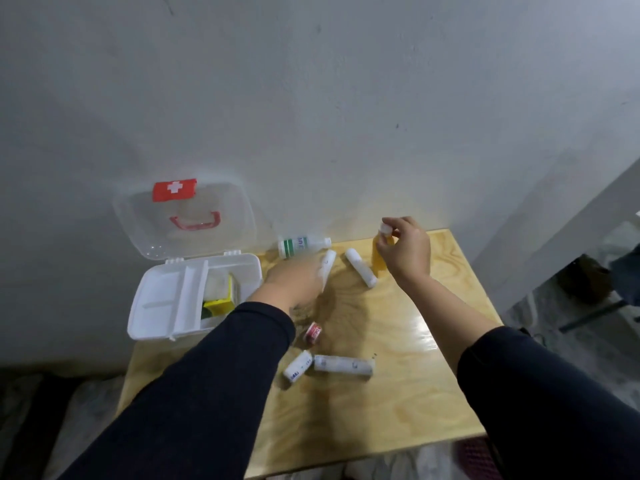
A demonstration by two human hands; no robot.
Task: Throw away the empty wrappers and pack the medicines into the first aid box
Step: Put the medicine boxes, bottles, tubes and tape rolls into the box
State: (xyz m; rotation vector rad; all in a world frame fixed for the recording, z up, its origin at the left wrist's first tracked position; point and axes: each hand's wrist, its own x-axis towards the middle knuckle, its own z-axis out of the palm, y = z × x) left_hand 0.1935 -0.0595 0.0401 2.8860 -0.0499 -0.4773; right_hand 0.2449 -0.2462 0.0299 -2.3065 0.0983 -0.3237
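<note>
The white first aid box (162, 327) stands open at the table's left edge, its clear lid (187, 220) raised against the wall; a yellow packet (219, 305) lies inside. My left hand (294, 282) is blurred and closed around a white roll (326, 266). My right hand (403, 249) pinches the white cap of an upright yellow bottle (378, 263). Between the hands lies another white roll (361, 267). A white bottle with green print (301, 245) lies on its side by the wall. Nearer me lie a small red-and-white jar (312, 333), a short white tube (298, 366) and a long white roll (344, 364).
The wooden table (398, 410) is small and stands against a grey wall. A grey frame (568, 233) stands to the right, with floor clutter beyond it. A dark red perforated object (476, 459) shows below the table's front right corner.
</note>
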